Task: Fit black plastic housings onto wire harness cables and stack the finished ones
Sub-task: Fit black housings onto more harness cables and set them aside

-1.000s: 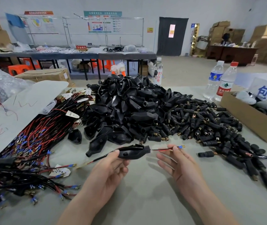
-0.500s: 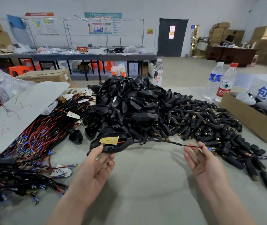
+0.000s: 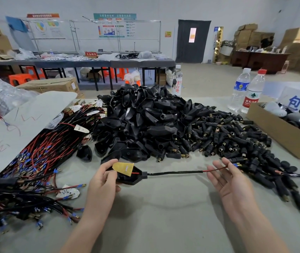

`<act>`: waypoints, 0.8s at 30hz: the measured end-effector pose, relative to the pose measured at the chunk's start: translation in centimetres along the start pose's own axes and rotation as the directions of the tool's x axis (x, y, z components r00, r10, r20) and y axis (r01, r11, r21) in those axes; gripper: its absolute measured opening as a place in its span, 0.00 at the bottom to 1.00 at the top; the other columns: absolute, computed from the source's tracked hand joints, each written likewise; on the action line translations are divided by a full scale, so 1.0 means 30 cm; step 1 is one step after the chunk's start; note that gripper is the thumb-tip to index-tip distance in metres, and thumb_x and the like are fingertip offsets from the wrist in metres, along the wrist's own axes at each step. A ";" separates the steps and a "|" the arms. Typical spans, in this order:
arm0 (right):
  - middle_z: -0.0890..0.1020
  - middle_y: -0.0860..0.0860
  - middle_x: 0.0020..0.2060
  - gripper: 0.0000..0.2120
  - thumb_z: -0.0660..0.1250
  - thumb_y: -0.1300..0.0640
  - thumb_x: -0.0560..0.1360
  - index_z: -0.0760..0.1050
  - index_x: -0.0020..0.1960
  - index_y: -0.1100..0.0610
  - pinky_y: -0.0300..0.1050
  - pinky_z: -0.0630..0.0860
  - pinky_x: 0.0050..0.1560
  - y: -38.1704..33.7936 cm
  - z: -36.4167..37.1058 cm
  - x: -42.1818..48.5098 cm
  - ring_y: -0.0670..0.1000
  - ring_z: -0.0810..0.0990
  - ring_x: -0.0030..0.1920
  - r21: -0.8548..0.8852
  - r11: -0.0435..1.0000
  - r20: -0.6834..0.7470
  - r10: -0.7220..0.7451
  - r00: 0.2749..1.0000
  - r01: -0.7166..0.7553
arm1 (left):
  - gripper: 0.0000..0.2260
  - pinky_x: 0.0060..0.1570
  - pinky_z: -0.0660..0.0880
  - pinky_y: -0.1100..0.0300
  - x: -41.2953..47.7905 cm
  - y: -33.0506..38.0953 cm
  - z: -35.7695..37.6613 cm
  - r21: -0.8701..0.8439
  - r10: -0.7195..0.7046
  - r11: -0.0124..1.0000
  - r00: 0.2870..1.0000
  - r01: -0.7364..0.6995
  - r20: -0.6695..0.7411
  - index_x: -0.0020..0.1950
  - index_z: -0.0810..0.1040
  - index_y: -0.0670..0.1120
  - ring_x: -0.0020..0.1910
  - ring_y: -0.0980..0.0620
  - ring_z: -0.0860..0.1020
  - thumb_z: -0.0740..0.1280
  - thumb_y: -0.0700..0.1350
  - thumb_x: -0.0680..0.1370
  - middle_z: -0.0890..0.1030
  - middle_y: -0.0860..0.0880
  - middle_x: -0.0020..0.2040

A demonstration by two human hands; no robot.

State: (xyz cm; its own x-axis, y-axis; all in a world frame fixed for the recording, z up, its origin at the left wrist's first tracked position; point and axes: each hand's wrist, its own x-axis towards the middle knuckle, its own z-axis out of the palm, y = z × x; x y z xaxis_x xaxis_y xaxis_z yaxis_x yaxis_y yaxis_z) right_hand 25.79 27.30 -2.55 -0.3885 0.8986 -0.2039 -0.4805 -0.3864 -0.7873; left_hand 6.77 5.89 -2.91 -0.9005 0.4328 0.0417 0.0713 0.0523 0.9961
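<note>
gripping housing (image 3: 130, 179) in left hand (image 3: 100, 187), pinching cable (image 3: 174, 173) end with right hand (image 3: 232, 183). risk of cable slipping from so light a pinch, or tag (image 3: 123, 168) jamming inside housing.

Left grip (image 3: 101, 187) and right grip (image 3: 231, 187): two bare, five-fingered hands above the counter (image 3: 163, 220). Wrists and forearms are likewise uncovered along their whole visible length, toward the counter's near edge.

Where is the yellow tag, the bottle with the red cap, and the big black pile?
yellow tag (image 3: 124, 168): head view, middle of its face.
red-capped bottle (image 3: 252, 98): head view, on its label.
black housing pile (image 3: 145, 123): head view, a housing mid-heap.
</note>
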 end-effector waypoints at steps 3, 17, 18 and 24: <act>0.83 0.53 0.41 0.10 0.55 0.57 0.85 0.75 0.53 0.56 0.41 0.83 0.35 0.000 0.000 0.000 0.49 0.86 0.35 -0.016 1.000 -0.010 -0.007 1.000 0.007 | 0.15 0.30 0.69 0.75 0.001 -0.005 0.001 0.089 0.053 0.995 0.998 -0.050 -0.036 0.55 0.79 0.58 0.32 0.57 0.79 0.58 0.41 0.83 0.84 0.54 0.42; 0.85 0.50 0.37 0.09 0.59 0.59 0.84 0.76 0.58 0.59 0.40 0.82 0.35 0.004 -0.019 0.011 0.49 0.86 0.37 -0.057 0.997 -0.044 -0.061 0.997 0.058 | 0.21 0.22 0.61 0.66 0.017 -0.041 -0.020 0.339 0.200 0.927 0.976 -0.161 -0.084 0.48 0.82 0.60 0.23 0.56 0.66 0.58 0.36 0.80 0.75 0.55 0.25; 0.85 0.50 0.37 0.09 0.59 0.60 0.84 0.77 0.58 0.59 0.40 0.82 0.35 0.004 -0.020 0.010 0.49 0.86 0.37 -0.057 0.997 -0.045 -0.062 0.997 0.059 | 0.21 0.23 0.61 0.66 0.019 -0.040 -0.021 0.349 0.204 0.923 0.975 -0.161 -0.089 0.48 0.83 0.60 0.23 0.55 0.66 0.58 0.36 0.80 0.75 0.56 0.26; 0.85 0.51 0.38 0.08 0.59 0.60 0.84 0.78 0.56 0.58 0.40 0.82 0.35 0.009 -0.017 0.006 0.48 0.86 0.37 -0.061 0.996 -0.051 -0.065 0.997 0.062 | 0.19 0.21 0.60 0.68 0.037 -0.040 -0.029 0.361 0.224 0.918 0.966 -0.166 -0.126 0.50 0.82 0.58 0.22 0.56 0.66 0.59 0.35 0.80 0.77 0.56 0.26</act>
State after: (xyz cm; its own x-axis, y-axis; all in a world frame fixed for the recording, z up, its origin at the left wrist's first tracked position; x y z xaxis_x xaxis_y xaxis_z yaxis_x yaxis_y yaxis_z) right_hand 25.99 27.47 -3.08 -0.3156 0.9312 -0.1822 -0.4546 -0.3170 -0.8324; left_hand 5.32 5.52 -4.00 -0.9083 0.3168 0.2733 0.3695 0.3009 0.8792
